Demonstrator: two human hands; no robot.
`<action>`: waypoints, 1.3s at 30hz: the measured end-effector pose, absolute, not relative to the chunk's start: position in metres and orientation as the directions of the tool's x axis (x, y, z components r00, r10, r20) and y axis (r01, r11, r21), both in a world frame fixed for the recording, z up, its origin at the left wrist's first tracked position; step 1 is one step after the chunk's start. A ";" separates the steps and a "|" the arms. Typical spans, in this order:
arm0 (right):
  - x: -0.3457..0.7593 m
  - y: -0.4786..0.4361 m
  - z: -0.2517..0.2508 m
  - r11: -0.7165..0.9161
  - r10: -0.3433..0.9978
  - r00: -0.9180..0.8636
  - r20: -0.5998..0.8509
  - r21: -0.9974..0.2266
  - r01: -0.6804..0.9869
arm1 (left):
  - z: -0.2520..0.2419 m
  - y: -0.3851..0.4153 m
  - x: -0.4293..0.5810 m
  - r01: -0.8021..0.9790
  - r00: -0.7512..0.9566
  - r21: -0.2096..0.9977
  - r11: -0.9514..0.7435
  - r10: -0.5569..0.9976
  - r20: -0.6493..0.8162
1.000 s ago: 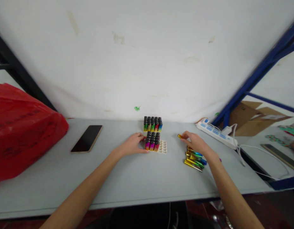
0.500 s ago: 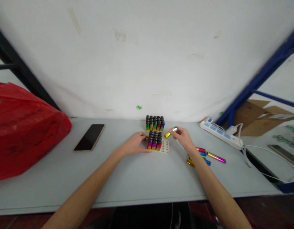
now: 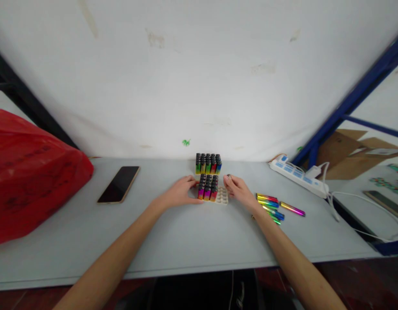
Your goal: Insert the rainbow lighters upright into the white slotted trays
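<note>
A pale tray with round holes stands mid-table, its left part filled with upright black-topped lighters in pink and orange. My left hand holds the tray by its left side, thumb along the near corner and fingers behind. Right of the tray, my right hand is closed in a pinch on a lighter. Only its top end shows; the rest is hidden by the fingers. Behind stands a second block of upright lighters. Several loose metallic lighters lie beside my right forearm.
A dark phone lies at left, near a red plastic bag. At right are a white power strip with cables, a blue metal frame and a cardboard box. A white wall rises behind the table.
My right hand has moved slightly left toward the tray's bare holes and turned the lighter from slanted to more upright. My left hand stays on the tray. The view shifted slightly.
</note>
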State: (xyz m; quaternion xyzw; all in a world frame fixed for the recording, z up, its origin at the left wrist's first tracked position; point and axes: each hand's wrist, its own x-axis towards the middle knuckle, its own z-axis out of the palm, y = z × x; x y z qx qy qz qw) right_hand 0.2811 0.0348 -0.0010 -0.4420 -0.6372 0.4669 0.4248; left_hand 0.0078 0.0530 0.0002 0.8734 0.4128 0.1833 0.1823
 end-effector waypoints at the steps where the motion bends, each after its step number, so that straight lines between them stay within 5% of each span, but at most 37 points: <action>1: 0.280 0.035 -0.002 0.195 0.964 -0.225 0.144 -0.955 0.223 | 0.000 0.053 0.008 0.653 0.591 0.472 -0.592 0.788 0.171; 7: 0.279 0.035 -0.006 0.214 0.973 -0.021 0.231 -0.859 0.466 | 0.000 0.053 0.008 0.650 0.588 0.481 -0.588 0.790 0.171; 14: 0.278 0.036 -0.008 0.255 0.954 0.015 0.301 -0.833 0.491 | 0.001 0.053 0.008 0.659 0.591 0.470 -0.588 0.791 0.161; 23: 0.280 0.029 0.002 0.336 0.942 -0.140 0.306 -0.824 0.457 | 0.001 0.053 0.008 0.665 0.591 0.463 -0.586 0.792 0.153; 30: 0.287 0.032 0.005 0.512 0.850 -0.290 0.440 -0.564 0.648 | 0.002 0.052 0.008 0.658 0.586 0.480 -0.580 0.795 0.158; 39: 0.294 0.042 -0.009 0.497 0.868 -0.365 0.337 -0.604 0.624 | 0.003 0.052 0.008 0.650 0.586 0.490 -0.581 0.794 0.164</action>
